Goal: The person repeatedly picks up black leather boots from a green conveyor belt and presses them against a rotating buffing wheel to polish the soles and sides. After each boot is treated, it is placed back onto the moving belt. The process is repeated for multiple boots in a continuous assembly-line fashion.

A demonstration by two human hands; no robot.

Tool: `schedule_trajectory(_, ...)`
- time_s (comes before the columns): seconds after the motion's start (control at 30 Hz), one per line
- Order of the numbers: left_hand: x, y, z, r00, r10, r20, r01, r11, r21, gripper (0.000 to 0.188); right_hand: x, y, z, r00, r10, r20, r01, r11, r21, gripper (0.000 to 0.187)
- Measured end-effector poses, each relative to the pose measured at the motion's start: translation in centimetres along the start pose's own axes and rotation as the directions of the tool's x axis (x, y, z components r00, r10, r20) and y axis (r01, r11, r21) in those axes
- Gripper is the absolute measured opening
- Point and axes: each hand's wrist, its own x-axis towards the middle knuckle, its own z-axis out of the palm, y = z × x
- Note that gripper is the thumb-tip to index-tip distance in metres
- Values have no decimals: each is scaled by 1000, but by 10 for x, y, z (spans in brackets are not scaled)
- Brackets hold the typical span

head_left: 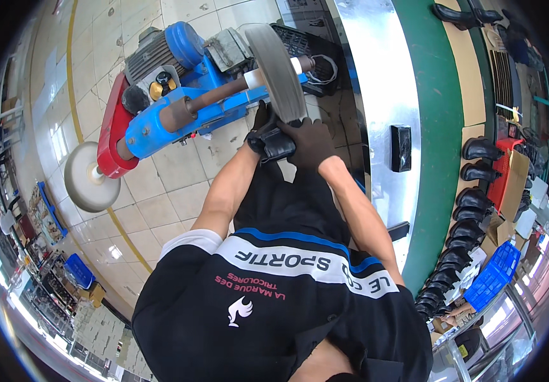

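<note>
Both my hands wear dark gloves and hold a glossy black shoe (278,146) between them, just under the rim of a large grey buffing wheel (276,73). My left hand (261,121) is closed at the shoe's left side, its fingers partly hidden. From the right, my right hand (313,141) wraps over the shoe, with the fingertips close to the wheel's lower edge. The top of the shoe is covered by my gloves, so I cannot tell exactly where it meets the wheel. The wheel sits on the shaft of a blue polishing machine (160,124).
A second, pale wheel (90,177) is at the machine's left end, beside a red guard (113,134). On my right runs a metal-topped bench (383,83) with a black block (400,148). Beyond the green strip (437,114) stand several black shoes (472,202) in a row.
</note>
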Motion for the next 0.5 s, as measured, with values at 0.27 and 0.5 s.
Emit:
schedule_trajectory(0.27, -6, -13, -36, 958, 144, -250, -54, 940, 338, 69, -70, -19, -18, 966, 253, -60, -187, 835, 517, 68)
schedule_trajectory(0.5, 1, -20, 5, 931, 111, -347, -72, 990, 125, 44, -73, 7, 39, 770, 569, 287, -295, -81, 952, 42)
